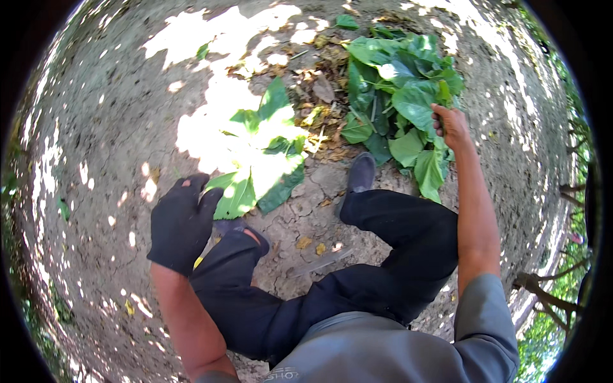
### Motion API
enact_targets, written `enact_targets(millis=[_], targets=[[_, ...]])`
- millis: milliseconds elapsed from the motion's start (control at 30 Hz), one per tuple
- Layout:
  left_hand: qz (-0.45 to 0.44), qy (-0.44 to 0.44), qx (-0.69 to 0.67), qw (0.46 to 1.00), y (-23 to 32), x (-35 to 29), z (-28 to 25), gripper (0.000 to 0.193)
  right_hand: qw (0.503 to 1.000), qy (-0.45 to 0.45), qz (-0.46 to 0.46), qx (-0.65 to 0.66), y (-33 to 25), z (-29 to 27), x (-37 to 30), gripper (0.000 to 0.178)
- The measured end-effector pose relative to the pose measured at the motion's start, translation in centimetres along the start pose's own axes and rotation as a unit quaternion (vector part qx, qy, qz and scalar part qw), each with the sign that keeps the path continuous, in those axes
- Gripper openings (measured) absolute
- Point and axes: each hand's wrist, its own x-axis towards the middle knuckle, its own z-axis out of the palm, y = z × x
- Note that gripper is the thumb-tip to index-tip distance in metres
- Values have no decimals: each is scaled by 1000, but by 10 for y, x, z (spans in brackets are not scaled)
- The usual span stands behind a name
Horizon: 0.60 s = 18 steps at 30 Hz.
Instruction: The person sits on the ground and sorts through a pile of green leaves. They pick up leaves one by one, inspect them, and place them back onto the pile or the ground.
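Note:
My left hand (pixel 183 220), in a dark glove with bare fingertips, hovers over my left knee. Its thumb and forefinger are apart, beside the lower edge of a small stack of broad green leaves (pixel 237 193); the other fingers curl partly out of sight. Strong sunlight washes out the middle of that stack. At the right, my bare right hand (pixel 452 126) is closed in a pinch on the edge of a leaf (pixel 414 105). This leaf belongs to a larger, loose heap of green leaves (pixel 367 89) on the ground.
Dry brown leaves (pixel 324 89) lie between the two piles. My shoes (pixel 362 172) rest on cracked, bare soil (pixel 115 115), close to both piles. A flat strip (pixel 319 262) lies between my legs. Branches (pixel 546 293) stand at the right edge.

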Motion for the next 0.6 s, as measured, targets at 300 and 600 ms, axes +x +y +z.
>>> enact_targets(millis=[300,600], targets=[[-5,1,-13,1000,-10,-4,-6,34,992,-124,-25,-6,-32,49,-43,24],[-13,-1,-15,1000,-9,-9,-5,34,953,-190,-153,-180,-51,81,-66,16]])
